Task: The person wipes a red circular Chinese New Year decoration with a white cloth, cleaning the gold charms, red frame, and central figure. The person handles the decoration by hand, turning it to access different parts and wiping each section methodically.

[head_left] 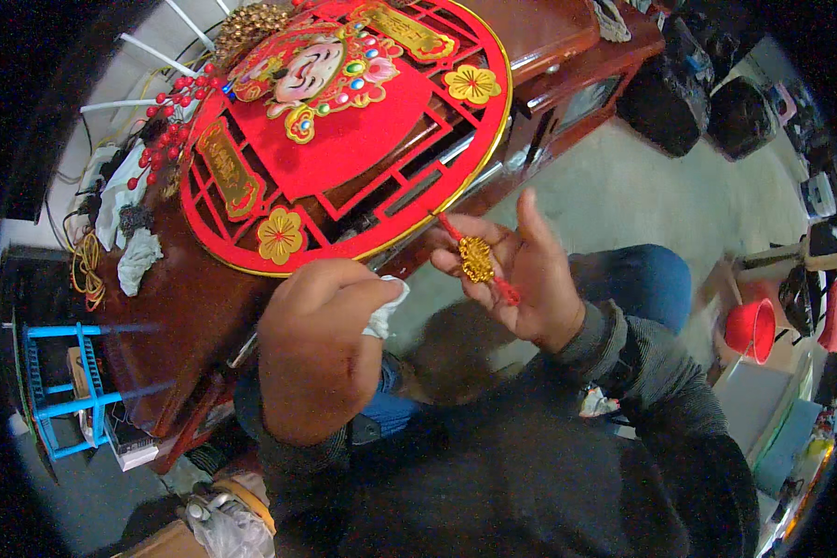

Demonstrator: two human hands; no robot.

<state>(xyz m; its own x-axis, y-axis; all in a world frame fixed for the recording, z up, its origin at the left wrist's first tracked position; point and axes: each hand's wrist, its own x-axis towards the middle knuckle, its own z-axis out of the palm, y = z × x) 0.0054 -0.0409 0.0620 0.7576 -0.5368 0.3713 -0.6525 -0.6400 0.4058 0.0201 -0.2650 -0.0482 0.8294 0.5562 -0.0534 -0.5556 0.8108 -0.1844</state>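
A large round red decoration (349,167) with a gold rim, openwork bars, gold flowers and a smiling festive face lies tilted over a dark red wooden cabinet. From its lower edge runs a red cord with a gold ornament (476,259). My right hand (530,279) is palm up under this ornament, which rests across the curled fingers, the thumb raised apart. Below the decoration's near rim, my left hand (321,328), slightly blurred, pinches a crumpled white tissue or cloth (388,307) between thumb and fingers.
The glossy cabinet (202,314) extends left, bearing red berry sprigs (174,132), coiled yellow cable (87,272) and crumpled white material (139,258). A blue plastic rack (77,401) stands at left. Black bags (662,104) and a red bucket (750,331) are at right.
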